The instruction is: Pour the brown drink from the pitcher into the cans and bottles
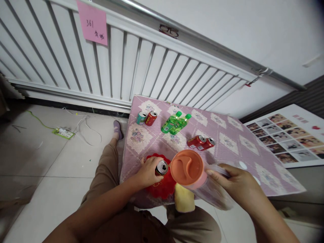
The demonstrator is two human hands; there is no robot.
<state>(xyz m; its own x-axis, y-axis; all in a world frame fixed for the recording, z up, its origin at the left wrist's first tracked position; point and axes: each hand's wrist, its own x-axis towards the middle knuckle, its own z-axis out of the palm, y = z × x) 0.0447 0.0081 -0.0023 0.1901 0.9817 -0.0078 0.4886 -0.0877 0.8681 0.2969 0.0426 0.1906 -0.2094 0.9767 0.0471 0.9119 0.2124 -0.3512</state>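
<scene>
My left hand (149, 172) is wrapped round a dark drink can (162, 167) with an opened top, held over a red scalloped mat (164, 189). By its handle, my right hand (231, 182) grips a clear plastic pitcher (212, 192) with an orange lid (186, 168). The pitcher is tilted, its spout right beside the can's top; whether liquid runs between them is too small to tell. A folded yellow cloth (184, 198) lies at the table edge below the pitcher.
On the flowered tablecloth (199, 116) stand a teal can (141, 117), a red can (151, 118), two green bottles (174, 123) and two more red cans (201, 142). A white radiator (118, 64) runs behind. A power strip (63, 133) with cables lies on the floor at left.
</scene>
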